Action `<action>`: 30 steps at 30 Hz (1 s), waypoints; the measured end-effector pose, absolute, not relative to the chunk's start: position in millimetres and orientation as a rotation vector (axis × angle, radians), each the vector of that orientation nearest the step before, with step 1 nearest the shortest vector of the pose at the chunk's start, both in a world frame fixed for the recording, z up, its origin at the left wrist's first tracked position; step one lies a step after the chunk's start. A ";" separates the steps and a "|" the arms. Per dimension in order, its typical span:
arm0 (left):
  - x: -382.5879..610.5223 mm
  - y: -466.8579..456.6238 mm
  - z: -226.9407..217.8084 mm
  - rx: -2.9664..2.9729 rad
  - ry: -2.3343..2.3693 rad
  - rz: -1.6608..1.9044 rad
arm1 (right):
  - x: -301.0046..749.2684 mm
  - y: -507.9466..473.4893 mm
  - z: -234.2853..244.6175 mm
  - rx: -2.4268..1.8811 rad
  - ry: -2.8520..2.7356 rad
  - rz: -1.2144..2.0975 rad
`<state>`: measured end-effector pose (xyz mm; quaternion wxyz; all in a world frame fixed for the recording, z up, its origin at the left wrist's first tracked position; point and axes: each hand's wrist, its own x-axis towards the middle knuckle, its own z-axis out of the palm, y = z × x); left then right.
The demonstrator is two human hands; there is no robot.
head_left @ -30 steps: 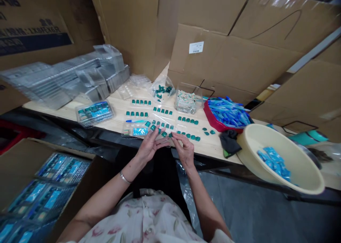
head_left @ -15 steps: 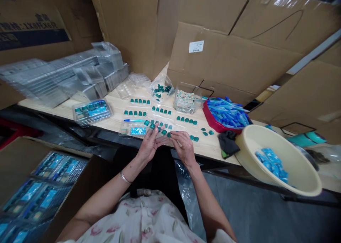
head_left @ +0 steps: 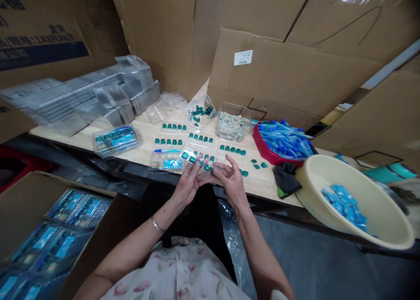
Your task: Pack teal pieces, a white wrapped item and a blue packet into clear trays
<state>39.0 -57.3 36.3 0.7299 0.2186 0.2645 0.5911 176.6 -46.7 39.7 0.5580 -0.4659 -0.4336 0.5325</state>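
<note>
My left hand (head_left: 188, 182) grips the left side of a clear plastic blister tray (head_left: 197, 157) lifted just above the wooden table. Teal square pieces (head_left: 192, 160) sit in the tray's cells. My right hand (head_left: 231, 181) is at the tray's right end, its fingers spread and its thumb beside a teal piece. I cannot tell whether it grips. Rows of loose teal pieces (head_left: 173, 126) lie on the table beyond my hands. A blue pen (head_left: 167, 150) lies just left of them, beside a small clear tray holding a blue card (head_left: 172, 164).
On the table stand a bag of teal pieces (head_left: 199, 112), a glass jar (head_left: 233, 124), a red tray of blue items (head_left: 284, 140) and stacked clear trays (head_left: 82, 100). A cream basin (head_left: 357, 199) holds blue packets. A cardboard box (head_left: 59, 234) of packed trays sits lower left.
The clear tray has risen from the table between my hands. My right hand's fingers have spread apart, and my hands have moved slightly apart.
</note>
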 end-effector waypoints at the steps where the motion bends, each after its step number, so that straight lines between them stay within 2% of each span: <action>1: 38.9 -56.5 35.2 0.480 0.589 1.300 | 175.9 -46.5 40.6 -1.088 -1.023 1.259; 5: 36.9 -53.1 31.9 0.459 0.626 1.291 | 174.7 -41.3 39.2 -1.110 -1.010 1.260; 12: 8.1 -51.6 44.3 0.511 0.668 1.273 | 164.7 -30.4 37.1 -1.031 -0.894 1.510; 17: -62.9 -48.7 44.1 0.626 0.928 1.582 | 157.5 -12.1 43.4 -0.967 -0.934 1.482; 20: -109.6 -49.0 27.7 0.707 1.412 1.829 | 152.6 5.2 42.6 -0.933 -1.002 1.354; 22: -128.2 -51.4 12.5 0.677 1.579 1.715 | 144.9 15.4 39.7 -0.907 -1.073 1.315; 26: -132.1 -56.4 -10.6 0.645 1.462 1.429 | 120.9 26.5 33.1 -0.879 -1.140 1.400; 30: -126.2 -59.1 -5.5 0.749 1.645 1.538 | 103.7 27.9 31.0 -0.862 -1.125 1.493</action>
